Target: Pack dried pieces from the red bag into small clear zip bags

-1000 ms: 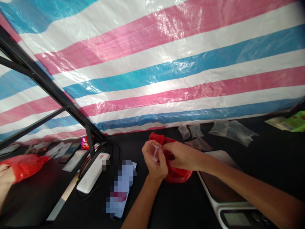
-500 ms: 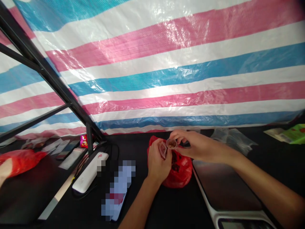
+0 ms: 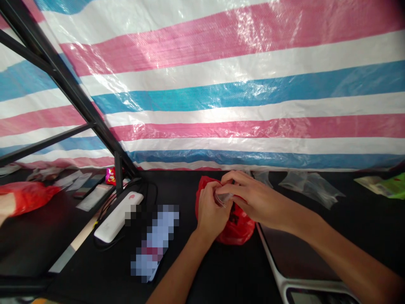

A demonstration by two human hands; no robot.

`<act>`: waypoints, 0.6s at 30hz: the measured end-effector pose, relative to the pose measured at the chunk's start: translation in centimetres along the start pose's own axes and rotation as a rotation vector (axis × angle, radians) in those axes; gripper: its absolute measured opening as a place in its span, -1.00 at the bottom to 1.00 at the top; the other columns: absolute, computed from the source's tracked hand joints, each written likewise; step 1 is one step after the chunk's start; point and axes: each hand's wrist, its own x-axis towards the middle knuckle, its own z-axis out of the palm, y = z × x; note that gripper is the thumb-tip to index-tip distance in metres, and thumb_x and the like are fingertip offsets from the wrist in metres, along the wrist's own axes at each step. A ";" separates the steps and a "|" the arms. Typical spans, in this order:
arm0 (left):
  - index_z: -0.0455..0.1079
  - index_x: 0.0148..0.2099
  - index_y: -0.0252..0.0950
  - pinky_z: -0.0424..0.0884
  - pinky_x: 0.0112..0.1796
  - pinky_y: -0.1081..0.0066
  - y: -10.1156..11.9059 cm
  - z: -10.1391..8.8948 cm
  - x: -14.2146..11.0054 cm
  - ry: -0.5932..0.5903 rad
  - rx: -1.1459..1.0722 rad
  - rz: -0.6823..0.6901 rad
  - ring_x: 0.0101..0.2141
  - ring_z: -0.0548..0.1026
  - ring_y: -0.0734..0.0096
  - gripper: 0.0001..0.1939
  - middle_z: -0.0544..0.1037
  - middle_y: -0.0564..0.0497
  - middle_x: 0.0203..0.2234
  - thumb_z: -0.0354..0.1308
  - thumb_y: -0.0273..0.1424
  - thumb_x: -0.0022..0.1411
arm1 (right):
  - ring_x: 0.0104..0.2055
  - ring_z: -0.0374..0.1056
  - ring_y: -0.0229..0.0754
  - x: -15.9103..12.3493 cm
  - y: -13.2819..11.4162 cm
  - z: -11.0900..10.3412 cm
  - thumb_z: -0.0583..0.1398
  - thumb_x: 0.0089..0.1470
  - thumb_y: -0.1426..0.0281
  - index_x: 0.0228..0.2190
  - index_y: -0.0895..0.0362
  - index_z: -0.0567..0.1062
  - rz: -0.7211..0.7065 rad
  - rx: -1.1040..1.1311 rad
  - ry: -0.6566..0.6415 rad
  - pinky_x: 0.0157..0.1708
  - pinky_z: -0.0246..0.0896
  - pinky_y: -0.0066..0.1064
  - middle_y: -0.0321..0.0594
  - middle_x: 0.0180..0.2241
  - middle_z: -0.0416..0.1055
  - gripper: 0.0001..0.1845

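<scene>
My left hand point(image 3: 212, 209) is closed around a small clear plastic bag point(image 3: 224, 198), its fingers curled at the bag's mouth. My right hand point(image 3: 253, 192) reaches in from the right and meets it there, its fingers bent over the opening. The small round clear cup in my right fingers is mostly hidden behind them, and I cannot tell its tilt. Directly below both hands lies an open red plastic bag point(image 3: 238, 230) with dark pieces inside.
Right of the red bag sits a flat scale point(image 3: 300, 253). Clear plastic bags point(image 3: 311, 185) lie behind it. To the left are a white power strip point(image 3: 118, 217), a pixelated phone-like object point(image 3: 155, 245) and a black metal frame point(image 3: 72, 90). Another person's hand point(image 3: 6, 204) touches red plastic at far left.
My right hand has brought the cup, with brown bits visible earlier, left and over the small bag's mouth. My fingers now cover most of it. The view has shifted slightly.
</scene>
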 end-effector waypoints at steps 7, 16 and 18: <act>0.37 0.00 -0.17 0.44 -0.11 0.25 -0.5 0.0 -0.1 0.003 0.113 0.011 -0.14 0.52 0.18 -0.60 0.58 -0.01 -0.16 0.34 -0.44 0.11 | -0.01 0.47 -0.05 0.0 0.2 -0.2 0.17 0.35 0.46 0.17 -0.05 0.47 0.110 -0.005 -0.068 0.05 0.37 -0.17 -0.17 -0.01 0.51 -0.59; 0.29 0.03 -0.20 0.45 -0.21 0.34 -0.7 -0.3 0.9 0.240 0.113 -0.112 -0.28 0.54 0.30 -0.71 0.51 0.03 -0.29 0.23 -0.33 0.31 | 0.14 0.43 0.02 -0.3 1.0 -0.4 0.15 0.34 0.44 0.07 0.01 0.46 0.197 -0.079 0.039 0.17 0.28 -0.08 -0.13 0.11 0.51 -0.69; 0.27 0.07 -0.20 0.47 -0.13 0.28 -0.5 -0.7 1.2 0.301 0.210 -0.149 -0.17 0.56 0.23 -0.63 0.50 -0.05 -0.17 0.26 -0.37 0.27 | 0.07 0.46 0.05 -0.5 1.4 0.1 0.19 0.31 0.40 0.05 0.04 0.50 0.214 -0.109 -0.090 0.11 0.32 -0.07 -0.10 0.02 0.56 -0.71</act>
